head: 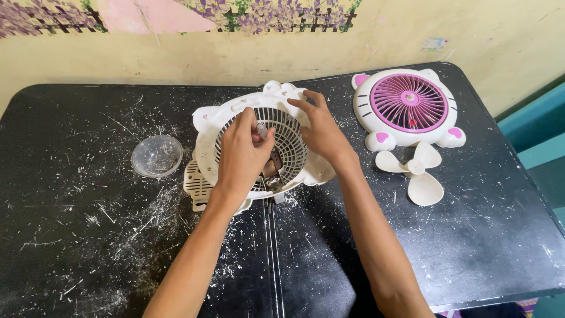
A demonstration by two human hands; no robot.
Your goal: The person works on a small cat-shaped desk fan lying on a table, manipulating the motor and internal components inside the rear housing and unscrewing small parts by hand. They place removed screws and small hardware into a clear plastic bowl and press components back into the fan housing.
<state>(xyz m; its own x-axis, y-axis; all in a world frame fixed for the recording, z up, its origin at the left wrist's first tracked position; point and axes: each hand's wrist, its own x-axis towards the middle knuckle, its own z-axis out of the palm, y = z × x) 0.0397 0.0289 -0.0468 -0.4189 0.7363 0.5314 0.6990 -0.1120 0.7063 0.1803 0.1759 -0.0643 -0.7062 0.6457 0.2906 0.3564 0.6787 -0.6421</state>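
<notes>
White fan shell (259, 118) gripped by left hand (240, 154) and right hand (321, 131) | pink grille (408, 104), blade (416, 171) lie off right | reassembly pending

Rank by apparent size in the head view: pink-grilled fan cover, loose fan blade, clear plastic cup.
1. Pink-grilled fan cover, clearly largest.
2. Loose fan blade.
3. Clear plastic cup, smallest, though close to the blade.

Both forearms are seen bare; no sleeves, gloves, rings or watch are worn on left hand (240, 154) or right hand (323, 134).
</notes>
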